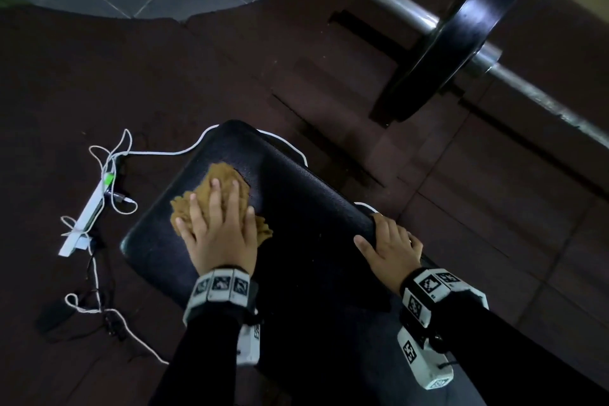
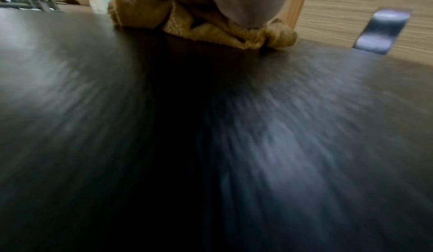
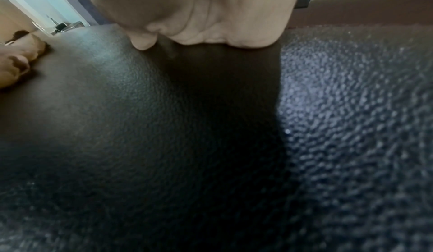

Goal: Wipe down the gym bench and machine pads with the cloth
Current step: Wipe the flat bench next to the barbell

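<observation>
A black padded gym bench (image 1: 296, 201) runs from the bottom of the head view toward the middle. A crumpled tan cloth (image 1: 227, 181) lies on its left half, and my left hand (image 1: 217, 224) presses flat on it with fingers spread. The left wrist view shows the cloth (image 2: 206, 32) bunched under my palm on the blurred pad (image 2: 211, 145). My right hand (image 1: 389, 241) rests on the bench's right edge, thumb on top and fingers draped over the side. In the right wrist view my palm (image 3: 211, 15) sits on the textured pad (image 3: 164, 126).
A barbell (image 1: 389, 0) with a black weight plate (image 1: 461, 33) hangs at the upper right. On the dark rubber floor to the left lie a white power strip (image 1: 87, 214) and tangled white cables (image 1: 112, 158). One cable loops behind the bench end.
</observation>
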